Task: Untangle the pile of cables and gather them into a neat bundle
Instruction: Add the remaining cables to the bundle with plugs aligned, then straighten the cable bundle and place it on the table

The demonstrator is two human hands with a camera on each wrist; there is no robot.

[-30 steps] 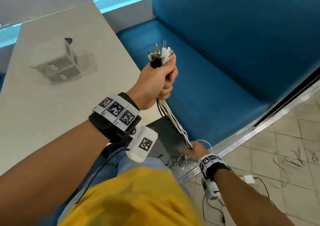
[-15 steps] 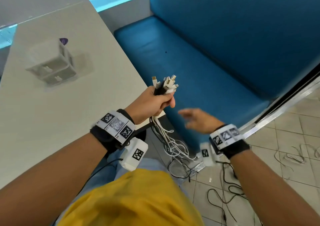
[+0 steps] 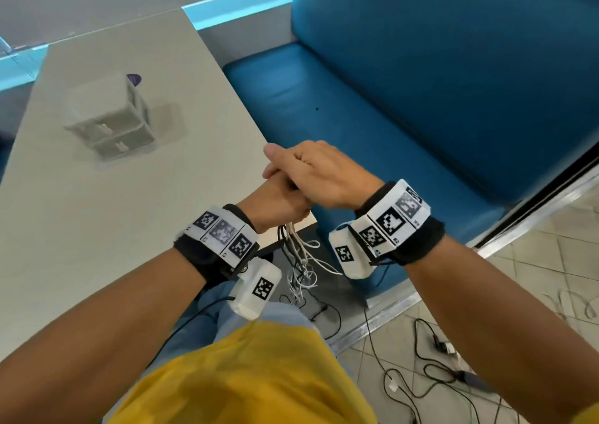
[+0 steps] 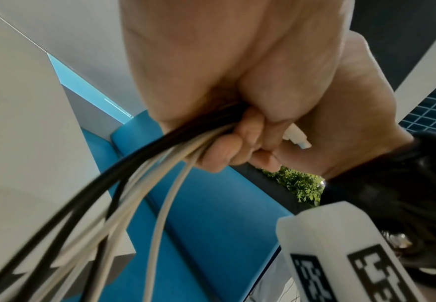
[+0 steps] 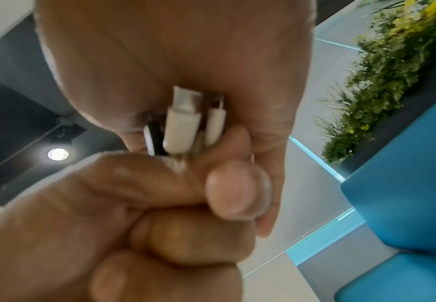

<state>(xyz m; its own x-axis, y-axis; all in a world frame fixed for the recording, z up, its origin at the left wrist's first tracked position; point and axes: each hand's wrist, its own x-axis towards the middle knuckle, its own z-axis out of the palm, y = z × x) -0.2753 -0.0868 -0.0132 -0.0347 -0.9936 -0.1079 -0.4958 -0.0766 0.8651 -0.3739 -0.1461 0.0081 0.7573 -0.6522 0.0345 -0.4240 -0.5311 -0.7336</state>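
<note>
My left hand [image 3: 278,196] grips a bunch of black and white cables [image 3: 299,255] in a fist just off the table's right edge. The loose lengths hang down from it in a tangle toward the floor. In the left wrist view the cables [image 4: 139,173] fan out from under the curled fingers [image 4: 227,151]. My right hand [image 3: 321,170] lies over the top of the left fist and hides the plug ends from the head camera. In the right wrist view the white and black plugs [image 5: 183,118] stick up out of the left fist [image 5: 134,204] against my right palm [image 5: 172,51].
A pale table [image 3: 113,212] lies to the left and carries a small white drawer box [image 3: 110,122]. A blue bench [image 3: 372,115] runs to the right behind the hands. More cables [image 3: 437,358] lie on the tiled floor at lower right, past a metal floor strip [image 3: 486,238].
My left hand has come down with the cables from its raised position. My right hand let go of the hanging cables low down, rose, and now covers the plug ends.
</note>
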